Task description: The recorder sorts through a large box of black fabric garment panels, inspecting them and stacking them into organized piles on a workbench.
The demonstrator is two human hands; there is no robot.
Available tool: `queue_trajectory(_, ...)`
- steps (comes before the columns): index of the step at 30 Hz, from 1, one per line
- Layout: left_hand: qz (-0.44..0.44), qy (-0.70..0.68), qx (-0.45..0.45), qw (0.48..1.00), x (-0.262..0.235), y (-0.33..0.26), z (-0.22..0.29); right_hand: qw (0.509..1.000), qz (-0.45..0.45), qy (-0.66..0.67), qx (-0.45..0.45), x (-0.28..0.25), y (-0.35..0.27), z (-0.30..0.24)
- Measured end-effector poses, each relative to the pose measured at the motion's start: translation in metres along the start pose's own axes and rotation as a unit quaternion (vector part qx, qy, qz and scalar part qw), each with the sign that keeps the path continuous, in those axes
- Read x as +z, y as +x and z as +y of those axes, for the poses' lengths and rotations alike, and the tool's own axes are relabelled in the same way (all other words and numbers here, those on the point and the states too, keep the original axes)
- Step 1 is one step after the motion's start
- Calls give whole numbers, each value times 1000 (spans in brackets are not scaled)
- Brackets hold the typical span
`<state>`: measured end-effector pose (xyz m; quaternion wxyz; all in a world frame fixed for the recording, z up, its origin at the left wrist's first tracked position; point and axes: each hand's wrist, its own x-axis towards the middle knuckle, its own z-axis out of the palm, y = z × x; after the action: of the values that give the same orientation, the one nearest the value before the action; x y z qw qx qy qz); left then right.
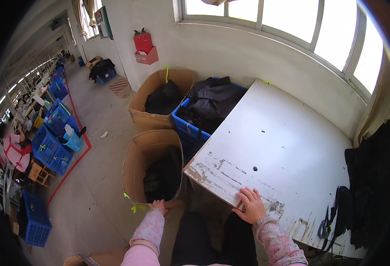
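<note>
My left hand (158,205) rests on the near rim of a tall cardboard box (138,155) that holds dark fabric. My right hand (251,206) lies flat on the near edge of a worn white table (279,146), fingers spread over the scuffed paint. Neither hand holds anything. My pink patterned sleeves come in from the lower edge, with dark trousers between them.
A second cardboard box (150,117) and a blue crate (187,128), both with black fabric, stand behind the first. Black garments (372,177) and a strap hang at the table's right. Blue crates (48,150) and seated people line the floor at left. A red wall box (144,48) hangs on the far wall.
</note>
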<state>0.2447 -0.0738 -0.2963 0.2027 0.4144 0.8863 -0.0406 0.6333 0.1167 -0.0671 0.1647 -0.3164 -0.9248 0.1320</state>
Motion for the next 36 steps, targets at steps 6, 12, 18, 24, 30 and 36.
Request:
queue_trajectory(6,-87,48,-64,993,14,45,-50,1000,-11,23,-1,6,12,-5)
queue_trajectory(12,-64,108,-38,991,-27,48,-101,999,-27,23,20,-1,8,2)
queue_trajectory(18,-72,120,-83,987,-35,24,-175,999,-23,30,13,1,10,4)
queue_trajectory(24,-277,78,-72,955,7,11,-161,999,-28,28,15,-1,10,5)
queue_trajectory(30,-62,-268,-56,960,-34,57,-127,998,-31,56,1,5,16,0)
queue_trajectory(36,31,-322,70,944,-160,126,-6,997,-45,62,26,-11,17,8)
